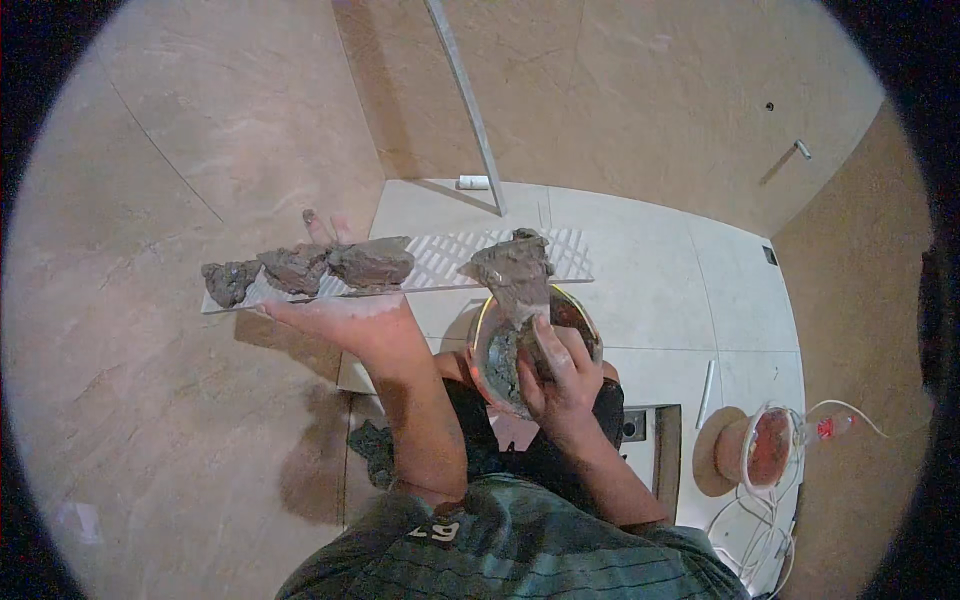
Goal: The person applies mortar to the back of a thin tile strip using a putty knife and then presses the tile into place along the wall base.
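A long, narrow tile strip (450, 262) with a ridged back facing up lies across the view. My left hand (335, 318) supports it from below near its left end, fingertips showing past the far edge. Several lumps of grey mortar (372, 262) sit along its left half. My right hand (568, 372) is closed round a trowel (535, 308), most of its handle hidden by the fingers. Mortar covers the trowel's blade, which is over the right part of the strip. Below it, between my legs, stands a bucket (478, 350) with grey mortar inside.
A second bucket (735, 450), with a hose or cable (760, 520) around it, stands at right beside a plastic bottle (838, 426). A long straight bar (465, 100) leans at the far wall near a white cylinder (473, 183). A recessed floor opening (665, 450) lies right of my legs.
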Motion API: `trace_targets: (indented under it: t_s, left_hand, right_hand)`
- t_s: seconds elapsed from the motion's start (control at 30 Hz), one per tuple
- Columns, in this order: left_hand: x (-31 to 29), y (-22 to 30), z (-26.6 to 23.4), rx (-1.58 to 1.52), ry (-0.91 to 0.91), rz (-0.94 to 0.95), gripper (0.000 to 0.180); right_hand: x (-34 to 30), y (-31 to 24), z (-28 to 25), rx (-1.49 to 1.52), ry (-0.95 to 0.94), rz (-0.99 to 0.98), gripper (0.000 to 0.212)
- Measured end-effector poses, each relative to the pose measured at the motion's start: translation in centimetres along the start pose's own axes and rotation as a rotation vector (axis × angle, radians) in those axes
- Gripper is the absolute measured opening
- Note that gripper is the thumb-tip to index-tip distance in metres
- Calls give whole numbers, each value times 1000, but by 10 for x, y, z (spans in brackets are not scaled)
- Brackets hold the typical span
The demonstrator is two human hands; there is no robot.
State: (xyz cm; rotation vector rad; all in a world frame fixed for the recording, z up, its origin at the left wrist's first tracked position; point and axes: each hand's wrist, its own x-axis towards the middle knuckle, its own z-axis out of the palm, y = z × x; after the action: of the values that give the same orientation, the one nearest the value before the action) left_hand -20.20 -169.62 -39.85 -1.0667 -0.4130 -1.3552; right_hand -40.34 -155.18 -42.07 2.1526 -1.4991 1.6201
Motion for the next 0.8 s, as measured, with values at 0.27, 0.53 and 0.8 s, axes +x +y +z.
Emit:
trace_targets:
  t_s: [0.27,0.53,0.8]
  left_hand:
    - [21,18,-11,1721,545,402,88]
    - [0,37,8,1691,502,288,85]
    - [-9,29,23,1508,531,227,82]
  right_hand:
    - [-44,14,-7,-44,-163,243,56]
    - [-73,116,-21,-387,-860,575,37]
    - [-125,198,67,-580,-1397,284,20]
